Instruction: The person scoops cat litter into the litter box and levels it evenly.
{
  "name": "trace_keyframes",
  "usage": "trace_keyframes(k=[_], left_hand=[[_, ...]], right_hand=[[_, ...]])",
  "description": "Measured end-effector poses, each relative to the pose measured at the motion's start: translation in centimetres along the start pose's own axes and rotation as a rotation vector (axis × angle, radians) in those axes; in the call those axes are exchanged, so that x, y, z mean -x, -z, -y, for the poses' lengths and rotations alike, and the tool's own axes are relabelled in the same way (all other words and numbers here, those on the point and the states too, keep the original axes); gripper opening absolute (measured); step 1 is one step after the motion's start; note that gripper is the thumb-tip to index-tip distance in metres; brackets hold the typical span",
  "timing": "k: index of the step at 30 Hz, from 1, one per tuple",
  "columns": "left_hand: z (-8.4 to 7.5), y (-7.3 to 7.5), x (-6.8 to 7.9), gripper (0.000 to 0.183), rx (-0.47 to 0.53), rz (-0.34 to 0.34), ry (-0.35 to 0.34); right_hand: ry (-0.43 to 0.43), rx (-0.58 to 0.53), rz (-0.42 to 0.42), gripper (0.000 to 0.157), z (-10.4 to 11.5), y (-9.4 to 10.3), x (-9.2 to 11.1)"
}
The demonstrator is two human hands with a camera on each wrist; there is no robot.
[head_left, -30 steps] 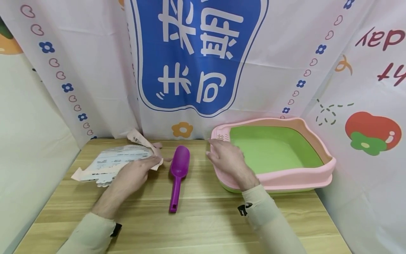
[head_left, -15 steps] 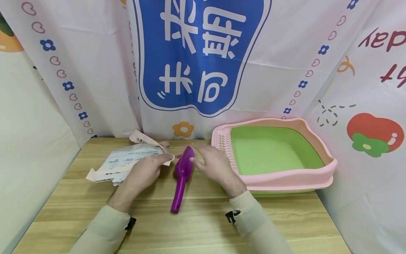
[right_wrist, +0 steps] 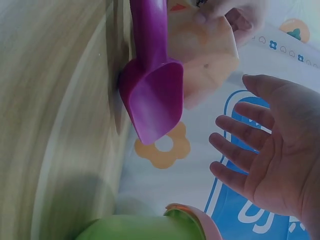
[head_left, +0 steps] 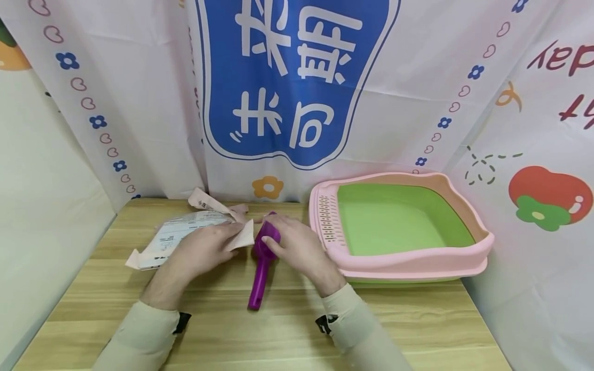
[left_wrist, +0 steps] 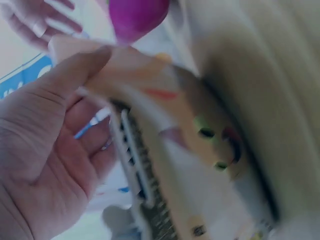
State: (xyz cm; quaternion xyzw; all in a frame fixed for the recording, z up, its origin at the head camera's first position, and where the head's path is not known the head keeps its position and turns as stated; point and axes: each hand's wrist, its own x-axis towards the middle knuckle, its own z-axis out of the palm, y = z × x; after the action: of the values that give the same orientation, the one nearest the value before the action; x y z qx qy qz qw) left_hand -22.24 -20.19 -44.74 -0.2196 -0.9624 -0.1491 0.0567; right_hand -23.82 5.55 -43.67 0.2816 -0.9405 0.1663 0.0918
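My left hand [head_left: 206, 250] pinches the right end of a flat, crinkled bag [head_left: 167, 238] with a pale printed face and peach flaps. In the left wrist view, the thumb presses on the bag's peach side [left_wrist: 125, 65], which bears coloured print. A purple scoop [head_left: 260, 281] lies beside it, handle toward me. My right hand [head_left: 301, 247] overlaps the scoop's bowl in the head view. The right wrist view shows that hand [right_wrist: 275, 155] with fingers extended and spread, apart from the scoop [right_wrist: 155, 100], whose bowl faces that camera.
A litter box [head_left: 413, 265] with a pink rim and green base stands at the right, a slotted panel [head_left: 328, 219] along its left side. The wooden table [head_left: 223, 340] ends at a printed cloth backdrop [head_left: 158, 129].
My right hand has left the litter box's rim and moved left over the scoop. The left hand has drawn the bag rightward. The scoop turned and shifted slightly.
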Motion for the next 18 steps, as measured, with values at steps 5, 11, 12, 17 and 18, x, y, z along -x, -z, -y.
trace_keyframes(k=[5,11,12,17,18], left_hand=[[-0.1,1.8,1.1,0.069,-0.093,0.068,0.071],[-0.3,3.2,1.5,0.024,-0.216,0.044,0.112],[-0.2,3.3,1.4,0.018,-0.223,0.032,0.106],[0.2,3.5,1.4,0.009,-0.218,-0.001,0.063],[0.3,3.6,1.5,0.011,-0.215,0.0,0.056]], right_hand=[[-0.009,0.025,0.001,0.053,0.2,-0.4,0.1],[0.012,0.036,-0.007,0.058,0.4,-0.5,-0.1],[0.023,0.03,-0.015,0.06,0.5,-0.5,-0.2],[0.114,0.007,-0.061,0.07,1.1,-0.7,-0.7],[0.131,0.007,-0.061,0.069,1.2,-0.8,-0.8]])
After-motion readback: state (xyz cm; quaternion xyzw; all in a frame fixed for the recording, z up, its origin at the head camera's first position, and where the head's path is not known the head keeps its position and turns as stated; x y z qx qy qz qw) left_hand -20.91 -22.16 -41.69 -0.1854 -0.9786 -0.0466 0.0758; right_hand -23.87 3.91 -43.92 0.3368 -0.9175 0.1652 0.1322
